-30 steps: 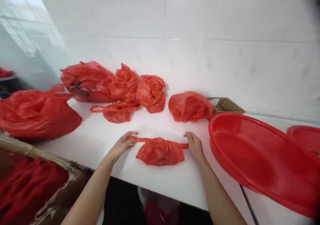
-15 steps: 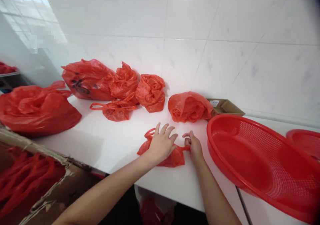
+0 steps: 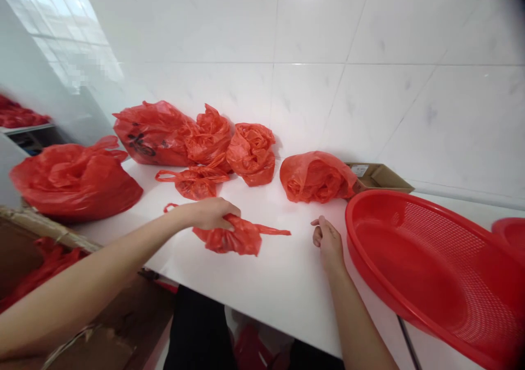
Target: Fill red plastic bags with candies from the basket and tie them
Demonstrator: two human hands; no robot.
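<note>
My left hand (image 3: 214,213) grips a small red plastic bag (image 3: 238,237) from above, its fingers bunching the top. One handle of that bag stretches out to the right over the white table (image 3: 270,288); another loop shows left of my wrist. My right hand (image 3: 327,237) is apart from the bag, beside the red basket (image 3: 410,266), with its fingers curled in and nothing seen in them. Just behind my left hand lies another small red bag (image 3: 197,183) with a loop handle.
Full red bags stand along the tiled wall: a printed one (image 3: 153,134), an upright one (image 3: 251,154) and a rounded one (image 3: 318,177). A big red bag (image 3: 77,181) sits at left, above a cardboard box (image 3: 45,230) holding red bags. Behind the basket is a small open carton (image 3: 383,177).
My left hand has closed on the small bag and moved it left. The bag's right handle has come away from my right hand, which stays near the basket.
</note>
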